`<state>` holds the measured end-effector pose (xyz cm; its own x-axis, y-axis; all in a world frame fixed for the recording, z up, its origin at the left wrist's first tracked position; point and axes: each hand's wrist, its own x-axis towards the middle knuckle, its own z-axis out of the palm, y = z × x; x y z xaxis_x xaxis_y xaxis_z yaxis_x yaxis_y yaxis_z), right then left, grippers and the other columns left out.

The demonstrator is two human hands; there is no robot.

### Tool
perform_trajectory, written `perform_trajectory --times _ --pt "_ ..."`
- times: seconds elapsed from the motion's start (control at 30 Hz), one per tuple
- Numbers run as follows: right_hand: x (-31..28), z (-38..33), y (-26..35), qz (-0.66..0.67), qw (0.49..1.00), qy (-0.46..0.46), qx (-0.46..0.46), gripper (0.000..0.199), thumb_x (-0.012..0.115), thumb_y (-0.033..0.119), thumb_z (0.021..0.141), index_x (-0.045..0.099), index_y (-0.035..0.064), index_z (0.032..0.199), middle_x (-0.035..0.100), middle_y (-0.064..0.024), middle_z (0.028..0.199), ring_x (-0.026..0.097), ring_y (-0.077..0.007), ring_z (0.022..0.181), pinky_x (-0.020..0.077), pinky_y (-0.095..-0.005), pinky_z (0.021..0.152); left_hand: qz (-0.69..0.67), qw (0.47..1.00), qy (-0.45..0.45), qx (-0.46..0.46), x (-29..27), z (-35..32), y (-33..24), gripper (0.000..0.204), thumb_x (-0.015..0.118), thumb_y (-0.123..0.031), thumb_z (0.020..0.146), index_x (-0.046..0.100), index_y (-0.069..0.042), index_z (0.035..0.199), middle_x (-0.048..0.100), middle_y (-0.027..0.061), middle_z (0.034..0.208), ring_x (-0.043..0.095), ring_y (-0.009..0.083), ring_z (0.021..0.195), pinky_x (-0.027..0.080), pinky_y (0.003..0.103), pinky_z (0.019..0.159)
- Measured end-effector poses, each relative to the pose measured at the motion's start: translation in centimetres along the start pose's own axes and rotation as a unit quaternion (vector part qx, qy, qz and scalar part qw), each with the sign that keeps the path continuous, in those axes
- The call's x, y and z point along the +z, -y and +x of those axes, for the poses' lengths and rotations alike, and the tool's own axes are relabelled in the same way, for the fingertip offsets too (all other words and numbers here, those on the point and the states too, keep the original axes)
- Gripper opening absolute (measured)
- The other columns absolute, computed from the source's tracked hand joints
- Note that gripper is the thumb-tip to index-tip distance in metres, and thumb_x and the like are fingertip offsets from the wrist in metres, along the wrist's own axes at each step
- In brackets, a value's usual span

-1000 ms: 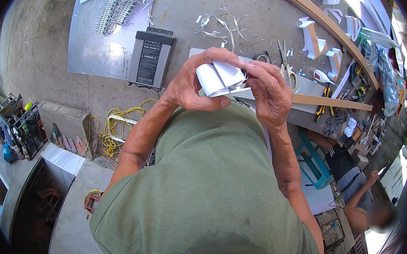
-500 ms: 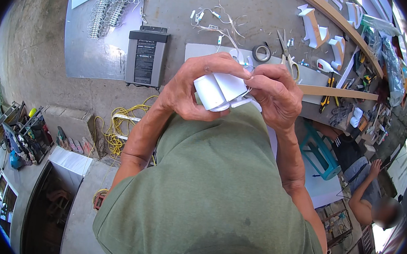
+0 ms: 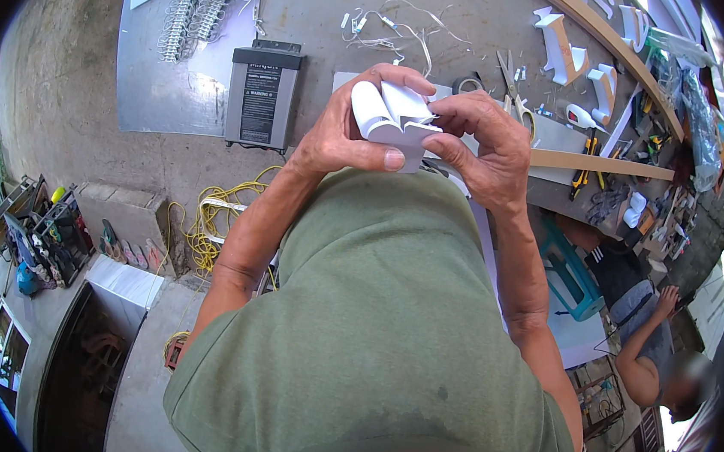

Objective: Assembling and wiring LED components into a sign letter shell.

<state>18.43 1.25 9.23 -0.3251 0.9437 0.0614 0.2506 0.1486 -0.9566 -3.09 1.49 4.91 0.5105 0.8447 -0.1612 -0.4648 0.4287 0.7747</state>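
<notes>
In the upper centre of the frame, both hands hold a white curved-walled piece [image 3: 397,117] above the grey table [image 3: 329,8]. The left hand [image 3: 349,130] wraps its fingers around the piece's left side, thumb pressed on the lower edge; the right hand [image 3: 485,142] pinches the right side with its fingers together. The hands hide most of the piece, so its full shape is unclear. A black box [image 3: 262,92] lies to the left, scissors [image 3: 512,80] behind, partly covered.
</notes>
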Motion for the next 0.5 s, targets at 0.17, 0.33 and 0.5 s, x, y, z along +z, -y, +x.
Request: perform_trajectory --times 0.17,0.33,0.5 --pt "0.3 -0.4 -0.6 0.102 0.991 -0.001 0.088 0.031 0.086 0.018 0.080 0.072 0.0044 0.106 0.067 -0.0022 0.090 0.063 -0.0078 0.072 0.0530 -0.0217 0.063 -0.011 1.000 0.007 -0.009 0.0 -0.2 1.3 0.079 0.088 -0.014 0.061 0.055 -0.001 0.132 0.062 0.0084 0.118 0.059 0.0175 0.112 0.045 0.033 0.099" --pt "1.7 -1.4 -0.5 0.123 0.989 -0.059 0.055 0.034 0.085 0.009 0.081 0.067 0.0034 0.109 0.068 -0.0033 0.091 0.065 -0.0091 0.075 0.0553 -0.0231 0.066 0.030 0.999 -0.004 0.035 0.8 -0.1 1.2 0.075 0.090 -0.008 0.064 0.056 -0.004 0.132 0.062 0.0065 0.119 0.059 0.0173 0.113 0.046 0.034 0.099" --pt "2.3 -3.4 -0.9 0.049 0.990 -0.128 -0.012 0.040 0.084 0.003 0.081 0.060 0.0008 0.113 0.072 -0.0108 0.097 0.071 -0.0160 0.084 0.0589 -0.0299 0.073 0.231 0.946 0.035 0.226 0.5 0.7 0.9 0.074 0.091 0.001 0.066 0.055 -0.004 0.131 0.064 0.0104 0.117 0.062 0.0200 0.108 0.050 0.034 0.093"
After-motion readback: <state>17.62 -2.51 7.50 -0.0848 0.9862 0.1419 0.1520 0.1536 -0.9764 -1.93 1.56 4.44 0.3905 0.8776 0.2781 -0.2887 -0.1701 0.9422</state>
